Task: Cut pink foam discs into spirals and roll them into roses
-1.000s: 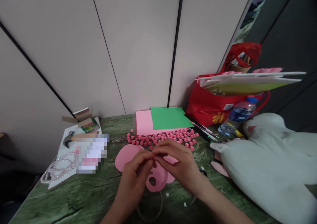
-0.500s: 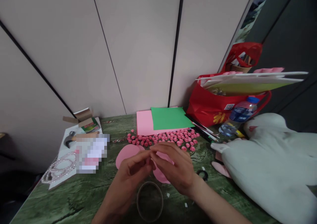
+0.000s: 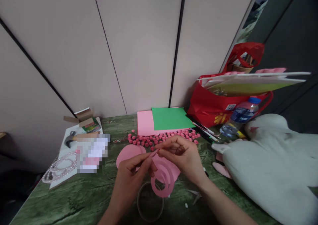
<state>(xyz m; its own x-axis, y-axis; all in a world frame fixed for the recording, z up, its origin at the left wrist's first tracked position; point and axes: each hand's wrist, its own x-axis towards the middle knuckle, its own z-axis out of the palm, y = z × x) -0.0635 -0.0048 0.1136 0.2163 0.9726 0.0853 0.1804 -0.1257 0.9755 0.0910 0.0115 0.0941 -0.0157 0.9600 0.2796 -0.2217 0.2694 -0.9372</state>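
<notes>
A pink paper spiral (image 3: 162,193) hangs in loops beneath my fingers, over the table. My left hand (image 3: 135,172) pinches the strip's upper end between thumb and fingers. My right hand (image 3: 182,158) has its thumb and forefinger closed on the same end, just beside the left fingertips, where the paper looks slightly rolled. Behind my left hand lie round pink paper discs (image 3: 128,155). Many small rolled pink paper roses (image 3: 147,140) spread across the table beyond both hands. Below the spiral sits a clear tape roll (image 3: 138,203), partly covered. Small scissors (image 3: 196,196) lie under my right wrist.
Pink sheets (image 3: 144,124) and a green sheet (image 3: 171,119) rest by the wall. To the right are pens (image 3: 205,132), a red bag (image 3: 206,102), a water bottle (image 3: 238,119) and a large white plush toy (image 3: 275,165). A hammer (image 3: 71,139) and beads (image 3: 53,172) lie left.
The spiral's loops now hang clearly below my hands. My right hand has tilted up and its fingers have drawn back, showing the pinched strip. The scissors have come into sight.
</notes>
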